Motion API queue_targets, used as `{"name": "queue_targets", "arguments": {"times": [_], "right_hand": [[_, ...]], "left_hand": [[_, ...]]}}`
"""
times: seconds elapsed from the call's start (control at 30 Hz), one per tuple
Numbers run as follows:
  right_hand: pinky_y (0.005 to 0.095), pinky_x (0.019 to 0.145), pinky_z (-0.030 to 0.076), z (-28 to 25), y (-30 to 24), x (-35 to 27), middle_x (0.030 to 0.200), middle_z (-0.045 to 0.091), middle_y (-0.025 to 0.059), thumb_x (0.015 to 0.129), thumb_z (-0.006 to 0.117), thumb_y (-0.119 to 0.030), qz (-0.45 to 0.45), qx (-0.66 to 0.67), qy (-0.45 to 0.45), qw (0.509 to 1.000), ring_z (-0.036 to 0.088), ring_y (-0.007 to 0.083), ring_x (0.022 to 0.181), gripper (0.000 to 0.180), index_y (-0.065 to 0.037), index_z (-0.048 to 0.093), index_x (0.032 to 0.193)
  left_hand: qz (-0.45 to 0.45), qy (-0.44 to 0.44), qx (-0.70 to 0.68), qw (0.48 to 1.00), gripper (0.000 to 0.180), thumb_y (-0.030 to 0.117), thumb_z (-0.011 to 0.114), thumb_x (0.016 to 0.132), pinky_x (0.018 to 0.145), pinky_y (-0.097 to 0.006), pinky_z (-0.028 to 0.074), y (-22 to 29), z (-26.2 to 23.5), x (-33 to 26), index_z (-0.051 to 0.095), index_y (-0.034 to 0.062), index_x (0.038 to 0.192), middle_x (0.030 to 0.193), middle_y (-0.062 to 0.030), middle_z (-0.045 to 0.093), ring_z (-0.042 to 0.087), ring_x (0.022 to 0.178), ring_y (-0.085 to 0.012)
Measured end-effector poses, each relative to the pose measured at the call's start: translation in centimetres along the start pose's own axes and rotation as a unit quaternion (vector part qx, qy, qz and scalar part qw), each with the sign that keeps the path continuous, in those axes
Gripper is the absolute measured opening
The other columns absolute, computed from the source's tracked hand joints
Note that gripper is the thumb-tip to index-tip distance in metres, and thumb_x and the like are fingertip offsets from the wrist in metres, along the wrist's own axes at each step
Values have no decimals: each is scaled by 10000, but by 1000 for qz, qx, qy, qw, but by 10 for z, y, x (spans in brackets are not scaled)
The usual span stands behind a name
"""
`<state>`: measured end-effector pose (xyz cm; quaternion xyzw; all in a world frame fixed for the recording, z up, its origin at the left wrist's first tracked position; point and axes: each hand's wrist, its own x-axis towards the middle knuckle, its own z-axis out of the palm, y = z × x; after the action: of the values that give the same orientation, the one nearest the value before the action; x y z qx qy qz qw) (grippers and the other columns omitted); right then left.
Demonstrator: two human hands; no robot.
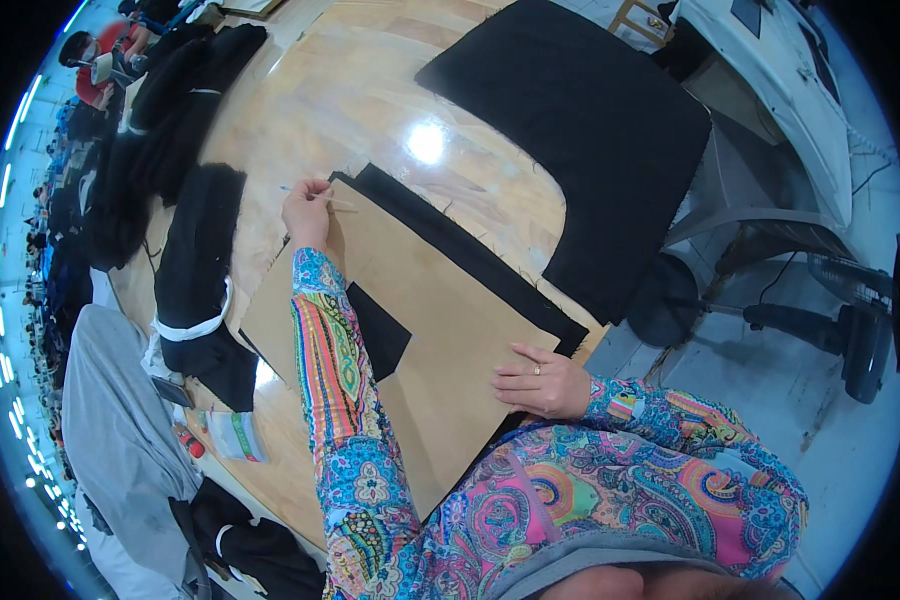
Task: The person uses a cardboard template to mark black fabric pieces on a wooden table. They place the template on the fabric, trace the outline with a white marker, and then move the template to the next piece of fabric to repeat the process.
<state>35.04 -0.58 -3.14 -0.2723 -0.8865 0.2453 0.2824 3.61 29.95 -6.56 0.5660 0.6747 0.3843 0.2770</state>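
Observation:
A large sheet of brown card (pixel 450 320) lies on black fabric (pixel 470 240), which shows as a strip along the card's far right edge. At the card's far left corner my left hand (pixel 307 212) is closed on a thin pen-like stick (pixel 328 197). The stick has a bluish end and points across the card. My right hand (pixel 548 385) lies flat on the card's near right part, fingers stretched out. A dark patch (pixel 380 330) shows within the card, partly behind my left forearm; I cannot tell whether it is cloth on top or an opening.
A big black cut fabric piece (pixel 590 130) covers the far right of the wooden table (pixel 330 80). Black fabric bundles (pixel 202 250) tied with white strips lie to the left. Grey cloth (pixel 120 400) hangs at the left; a fan (pixel 850 320) stands right. Another person (pixel 105 60) works far left.

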Motion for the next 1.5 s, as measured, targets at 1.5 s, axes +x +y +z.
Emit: {"name": "queue_targets", "arguments": {"times": [1.5], "right_hand": [[360,673,539,-26,31,113,1406,274,246,685,704,-190,220,-175,-287,916,608,309,976,680,-104,445,1308]], "left_hand": [[22,45,92,994,144,102,681,747,722,-335,478,16,-2,-15,657,63,884,782,-106,645,609,777,-228]]}}
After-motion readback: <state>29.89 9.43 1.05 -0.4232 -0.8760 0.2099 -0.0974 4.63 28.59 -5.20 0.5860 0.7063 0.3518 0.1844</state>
